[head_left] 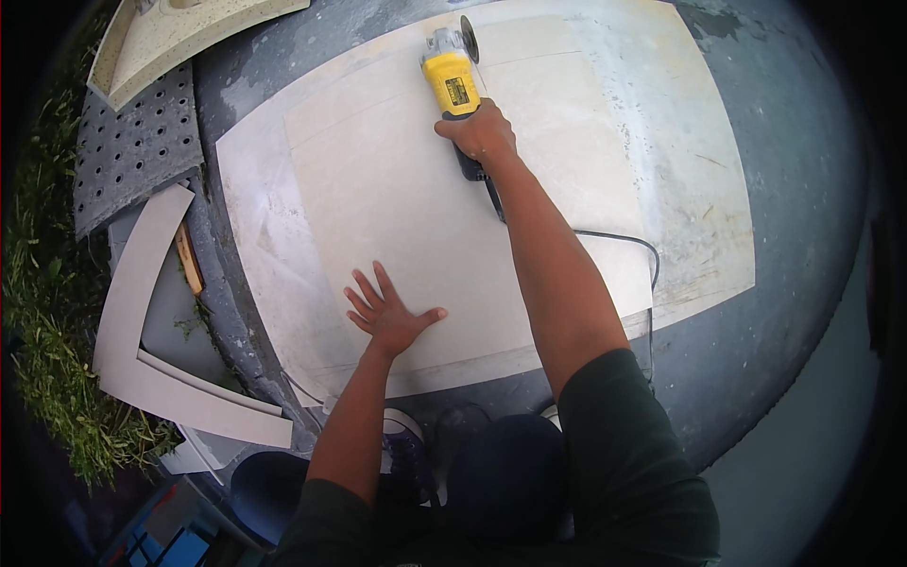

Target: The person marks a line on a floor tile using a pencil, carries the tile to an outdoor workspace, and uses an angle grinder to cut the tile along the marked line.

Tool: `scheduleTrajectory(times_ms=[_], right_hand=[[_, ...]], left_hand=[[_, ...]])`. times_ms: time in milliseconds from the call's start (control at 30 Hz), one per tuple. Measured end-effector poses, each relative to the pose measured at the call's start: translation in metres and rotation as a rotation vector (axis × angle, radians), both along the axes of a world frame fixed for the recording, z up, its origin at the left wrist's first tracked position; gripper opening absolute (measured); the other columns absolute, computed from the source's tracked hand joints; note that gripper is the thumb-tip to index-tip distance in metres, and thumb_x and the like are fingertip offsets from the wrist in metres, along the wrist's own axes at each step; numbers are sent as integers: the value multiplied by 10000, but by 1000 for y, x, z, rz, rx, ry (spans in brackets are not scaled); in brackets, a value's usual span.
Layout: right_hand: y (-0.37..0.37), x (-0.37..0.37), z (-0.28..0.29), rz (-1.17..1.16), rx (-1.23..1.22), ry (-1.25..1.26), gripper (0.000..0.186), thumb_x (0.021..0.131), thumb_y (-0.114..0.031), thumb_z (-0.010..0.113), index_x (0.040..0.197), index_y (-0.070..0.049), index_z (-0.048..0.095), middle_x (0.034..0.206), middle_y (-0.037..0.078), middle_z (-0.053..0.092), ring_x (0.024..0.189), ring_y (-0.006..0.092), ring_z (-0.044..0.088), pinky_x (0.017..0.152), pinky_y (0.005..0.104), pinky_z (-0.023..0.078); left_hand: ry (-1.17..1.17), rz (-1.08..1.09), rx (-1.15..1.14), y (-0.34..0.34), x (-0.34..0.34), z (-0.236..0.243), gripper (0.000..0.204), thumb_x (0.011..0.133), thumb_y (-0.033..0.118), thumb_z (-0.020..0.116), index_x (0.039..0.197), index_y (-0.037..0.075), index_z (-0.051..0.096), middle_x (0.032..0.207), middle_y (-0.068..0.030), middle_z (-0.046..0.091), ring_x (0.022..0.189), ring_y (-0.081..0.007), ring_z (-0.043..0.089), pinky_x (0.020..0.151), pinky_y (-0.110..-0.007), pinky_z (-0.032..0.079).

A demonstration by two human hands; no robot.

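Observation:
My right hand (482,132) is wrapped round the black rear grip of a yellow angle grinder (448,80) near the far edge of a pale flat panel (416,208). The grinder's dark disc (470,39) stands on edge at the tool's far right; whether it touches the panel I cannot tell. A thin line runs across the panel by the disc. Lying on the panel's near part, my left hand (389,317) has its fingers spread and holds nothing. Under the panel lies a larger whitish board (699,180).
The grinder's black cord (624,234) loops right and over the panel's edge. At left lie an L-shaped pale strip (123,350), a wooden-handled thing (188,258), a perforated grey slab (142,132) and a speckled cut-out piece (189,42). Grass (47,312) borders the concrete (794,142).

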State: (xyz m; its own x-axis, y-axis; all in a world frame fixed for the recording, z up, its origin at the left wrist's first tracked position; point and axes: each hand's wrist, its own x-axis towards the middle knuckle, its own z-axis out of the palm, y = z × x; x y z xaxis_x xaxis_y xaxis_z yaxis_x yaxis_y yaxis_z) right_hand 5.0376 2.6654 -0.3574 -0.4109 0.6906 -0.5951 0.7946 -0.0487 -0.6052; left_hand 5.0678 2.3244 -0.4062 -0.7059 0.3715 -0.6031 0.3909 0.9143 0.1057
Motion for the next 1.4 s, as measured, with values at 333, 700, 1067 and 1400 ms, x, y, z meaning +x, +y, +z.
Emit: scheduleTrajectory(times_ms=[333,700,1067,1400], right_hand=[[-12,15,-3,-2,-6,19,799,699,-444,805,1329,-37,529,1214,154,692,1111,291,690,957,392,548],[-21,28,-2,-10,-2,17,799,703,-433,805,1338,-38,527,1210,158,697,1108,300,692,964,397,546],[-31,43,-1,-9,-6,11,806,704,-434,807,1348,-41,521,1202,161,699,1101,299,694,960,402,547],[-40,53,1,-9,-17,-8,827,706,-426,810,1376,-47,507,1218,153,695,1104,297,693,959,404,550]], left_hand=[[34,-12,6,-2,0,-3,1582,563,825,812,1628,156,-148,1646,-288,-229,1475,-604,-174,1111,-785,18],[-2,4,-10,3,0,3,1586,571,810,820,1622,162,-175,1643,-285,-246,1476,-592,-202,1118,-778,-4],[-59,40,-22,8,-1,11,1583,578,810,812,1618,172,-196,1640,-267,-287,1480,-542,-272,1137,-731,-89],[-58,44,-7,6,-1,10,1580,581,811,810,1617,178,-201,1645,-261,-280,1481,-537,-274,1139,-727,-92]])
